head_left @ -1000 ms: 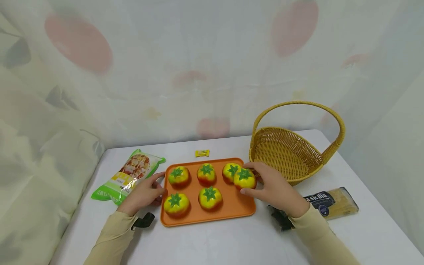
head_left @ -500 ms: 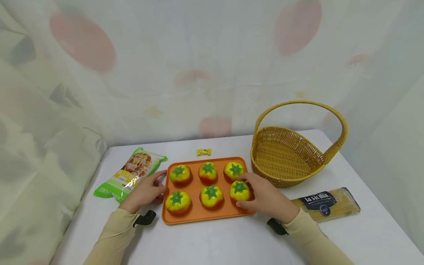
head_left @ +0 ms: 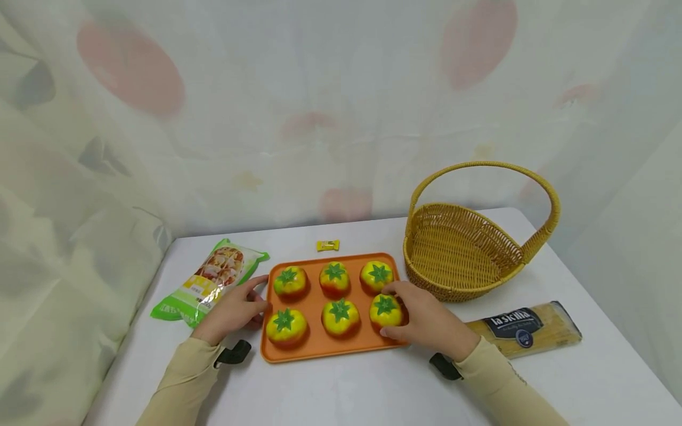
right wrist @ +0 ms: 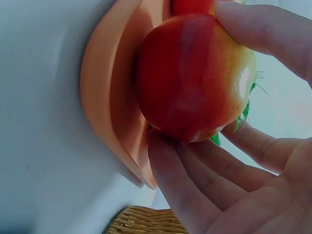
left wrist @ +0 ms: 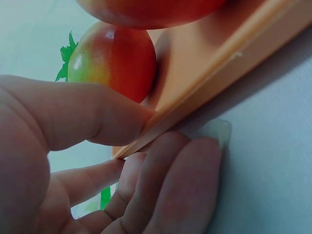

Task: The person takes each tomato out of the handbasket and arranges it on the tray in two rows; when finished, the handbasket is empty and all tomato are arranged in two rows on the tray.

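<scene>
An orange tray [head_left: 314, 349] bears two rows of three yellow-and-red artificial tomatoes with green star-shaped leaves. My right hand [head_left: 426, 316] has its thumb and fingers round the front right tomato [head_left: 386, 312], which sits inside the tray's right end. In the right wrist view this tomato [right wrist: 195, 78] shows its red side, close over the tray floor. My left hand [head_left: 232, 310] is at the tray's left rim. Seen from the left wrist, its thumb and fingertips pinch the tray edge [left wrist: 195, 92]; one tomato [left wrist: 114, 61] stands just beyond the thumb.
A wicker basket [head_left: 463, 290] with a tall handle stands behind my right hand. A pasta pack [head_left: 549, 331] lies to the right, partly behind the wrist. On the left lies a green-and-white food bag [head_left: 215, 275]. A small yellow wrapped piece [head_left: 327, 245] is behind the tray.
My right hand has brought its tomato from beside the back right one towards me and down into the tray's front right spot. Over the last half second it barely moves. The left hand stays at the rim.
</scene>
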A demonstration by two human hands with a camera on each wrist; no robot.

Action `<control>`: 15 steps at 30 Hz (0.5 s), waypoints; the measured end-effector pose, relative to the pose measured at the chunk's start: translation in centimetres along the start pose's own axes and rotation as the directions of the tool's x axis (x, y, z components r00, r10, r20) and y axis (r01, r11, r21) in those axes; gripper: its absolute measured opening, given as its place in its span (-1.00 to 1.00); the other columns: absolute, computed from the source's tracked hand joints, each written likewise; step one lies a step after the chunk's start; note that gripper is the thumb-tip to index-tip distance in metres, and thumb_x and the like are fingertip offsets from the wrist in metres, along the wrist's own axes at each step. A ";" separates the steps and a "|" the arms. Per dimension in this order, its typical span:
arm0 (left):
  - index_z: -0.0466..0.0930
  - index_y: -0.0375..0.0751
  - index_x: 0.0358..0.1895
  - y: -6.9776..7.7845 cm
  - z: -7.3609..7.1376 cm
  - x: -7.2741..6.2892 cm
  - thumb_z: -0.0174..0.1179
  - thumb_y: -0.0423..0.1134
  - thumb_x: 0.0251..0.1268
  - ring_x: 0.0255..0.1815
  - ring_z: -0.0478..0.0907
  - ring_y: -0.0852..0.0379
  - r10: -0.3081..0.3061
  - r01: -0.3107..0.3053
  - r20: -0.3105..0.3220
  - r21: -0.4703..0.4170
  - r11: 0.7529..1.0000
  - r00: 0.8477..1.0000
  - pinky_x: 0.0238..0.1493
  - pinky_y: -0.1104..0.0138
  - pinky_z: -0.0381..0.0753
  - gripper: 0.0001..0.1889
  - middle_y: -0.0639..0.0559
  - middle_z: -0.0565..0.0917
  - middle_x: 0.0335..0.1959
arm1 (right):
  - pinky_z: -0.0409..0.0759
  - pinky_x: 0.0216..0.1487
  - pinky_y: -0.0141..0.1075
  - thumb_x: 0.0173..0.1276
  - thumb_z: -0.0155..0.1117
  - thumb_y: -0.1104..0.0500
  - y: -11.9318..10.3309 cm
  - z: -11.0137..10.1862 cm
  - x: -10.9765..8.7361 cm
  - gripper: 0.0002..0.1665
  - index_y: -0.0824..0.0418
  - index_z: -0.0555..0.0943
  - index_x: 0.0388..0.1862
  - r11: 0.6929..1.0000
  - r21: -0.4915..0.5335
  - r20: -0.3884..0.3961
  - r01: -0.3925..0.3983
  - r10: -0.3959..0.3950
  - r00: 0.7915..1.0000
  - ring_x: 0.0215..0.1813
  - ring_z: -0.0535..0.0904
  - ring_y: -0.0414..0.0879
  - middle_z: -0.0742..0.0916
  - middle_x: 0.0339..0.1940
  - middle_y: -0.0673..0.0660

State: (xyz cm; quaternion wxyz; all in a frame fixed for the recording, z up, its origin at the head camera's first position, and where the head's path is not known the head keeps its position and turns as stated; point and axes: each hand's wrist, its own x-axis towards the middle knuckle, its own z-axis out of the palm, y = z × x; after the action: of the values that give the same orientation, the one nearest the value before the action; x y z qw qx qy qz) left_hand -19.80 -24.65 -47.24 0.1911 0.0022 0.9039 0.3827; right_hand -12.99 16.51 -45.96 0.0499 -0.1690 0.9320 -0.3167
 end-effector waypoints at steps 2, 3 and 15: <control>0.28 -0.11 0.68 -0.1 0.0 0.1 0.30 -0.17 0.43 -0.30 0.71 0.07 -0.004 0.004 -0.001 -0.001 1.000 1.000 -0.22 0.27 0.76 -0.22 -0.14 0.67 -0.12 | 0.70 0.31 -0.04 0.20 0.72 -0.05 -0.1 0.0 0.0 -0.22 0.07 0.57 0.34 1.000 -0.001 0.003 -0.005 0.005 1.000 0.18 0.64 -0.16 0.71 0.25 0.00; 0.28 -0.10 0.69 -0.2 0.1 0.1 0.30 -0.17 0.43 -0.30 0.71 0.07 -0.005 0.005 -0.001 0.001 1.000 1.000 -0.22 0.27 0.76 -0.22 -0.14 0.67 -0.12 | 0.69 0.32 -0.04 0.20 0.72 -0.05 -0.1 0.0 0.0 -0.21 0.08 0.57 0.34 1.000 -0.001 0.006 -0.009 0.009 1.000 0.19 0.64 -0.16 0.71 0.25 0.00; 0.27 -0.10 0.69 -0.1 0.0 0.1 0.30 -0.17 0.44 -0.31 0.69 0.07 -0.004 0.004 -0.005 -0.003 1.000 1.000 -0.22 0.25 0.76 -0.23 -0.14 0.66 -0.13 | 0.69 0.31 -0.04 0.20 0.72 -0.06 -0.1 0.0 0.0 -0.20 0.07 0.57 0.36 1.000 -0.018 0.012 0.002 -0.001 1.000 0.20 0.63 -0.16 0.70 0.28 0.01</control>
State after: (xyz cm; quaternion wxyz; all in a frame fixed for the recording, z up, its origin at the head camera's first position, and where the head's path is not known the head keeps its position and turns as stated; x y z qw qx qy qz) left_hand -19.84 -24.71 -47.39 0.1898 -0.0007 0.9037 0.3838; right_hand -12.93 16.42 -45.93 0.0536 -0.1720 0.9344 -0.3073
